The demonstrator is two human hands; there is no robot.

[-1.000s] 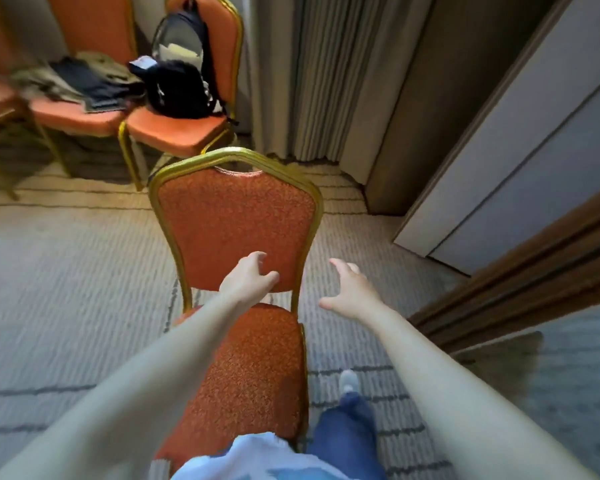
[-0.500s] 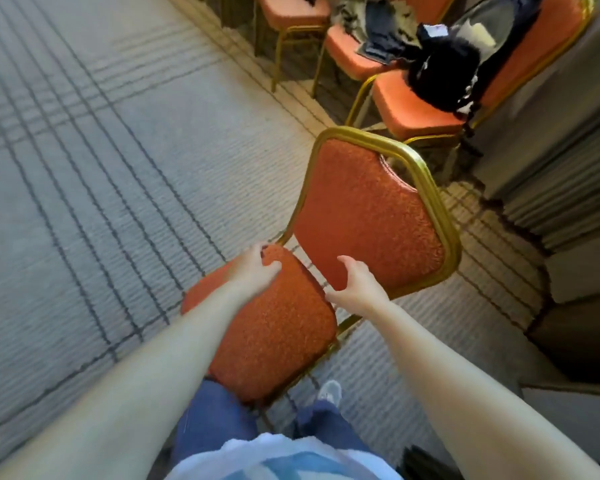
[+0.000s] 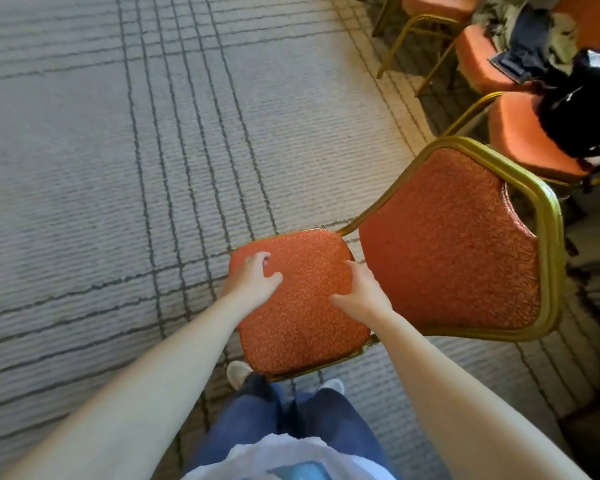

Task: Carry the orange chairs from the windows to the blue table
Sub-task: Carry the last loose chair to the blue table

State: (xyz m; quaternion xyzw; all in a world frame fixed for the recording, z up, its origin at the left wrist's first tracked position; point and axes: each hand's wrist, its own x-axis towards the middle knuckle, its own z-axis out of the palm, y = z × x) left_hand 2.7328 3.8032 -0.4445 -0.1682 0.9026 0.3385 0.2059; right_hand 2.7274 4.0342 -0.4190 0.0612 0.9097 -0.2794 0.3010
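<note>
Gripping orange chair [image 3: 447, 244] by its seat now, versus open reach a second ago: left hand [image 3: 253, 282] curled on left edge, right hand [image 3: 361, 296] hooked at backrest gap. Swung away from other chairs [image 3: 520, 140], over carpet [image 3: 118, 168], ahead of legs. Looks ready to carry.

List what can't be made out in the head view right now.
Legs of the orange chair: hidden under its seat, so lift-off from the carpet is unclear.
Right hand fingertips: tucked behind the seat's rear edge.
Black bag: cut off by the right frame edge.
Clothes pile on a far chair: blurred, items indistinct.
Blue table: outside the head view.
</note>
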